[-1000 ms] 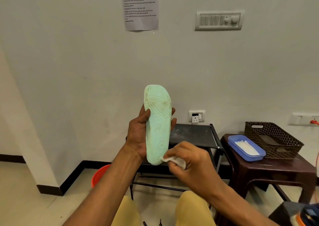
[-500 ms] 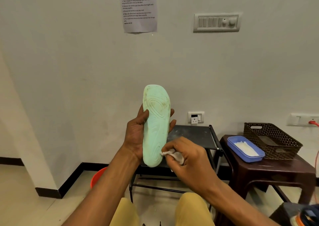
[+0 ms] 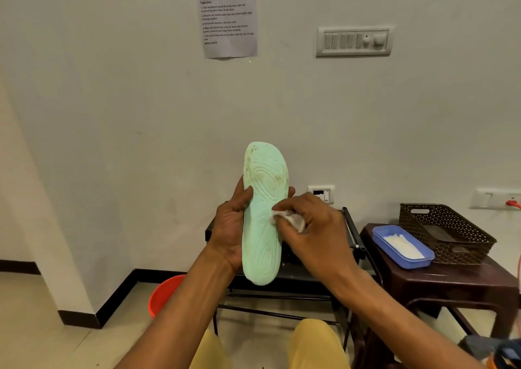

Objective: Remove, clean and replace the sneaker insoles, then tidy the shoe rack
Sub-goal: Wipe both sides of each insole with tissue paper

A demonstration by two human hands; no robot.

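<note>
1. Insole [image 3: 263,227], pale mint green, is held upright in front of the chest, toe end up and heel end down, with its moulded underside turned toward the camera so that the whole surface can be seen and reached.
2. The left hand [image 3: 229,229] is closed around the insole's left edge at mid-length: the thumb is laid on the facing surface and the fingertips [image 3: 291,191] are seen wrapping round the far edge. This grip is judged to brace the flexible sole against the wiping pressure.
3. The right hand [image 3: 315,233] is curled shut on a crumpled white wipe [image 3: 287,218], which is pressed against the right side of the insole at about mid-length.
4. Brownish soiling [image 3: 270,178] is visible in the ringed forefoot pattern above the wipe; that area is judged not yet clean, so the cleaning step is taken to be in progress.
5. A blue tray [image 3: 379,235] holding white wipes, and just behind it a brown perforated basket [image 3: 462,227], are set on a dark plastic stool [image 3: 439,278] on the right-hand side, presumably so that supplies are within reach.
6. A black metal shoe rack [image 3: 351,227] is partly hidden behind the hands; an orange tub [image 3: 166,295] stands on the floor to its left.
7. No sneaker is seen in this view.
</note>
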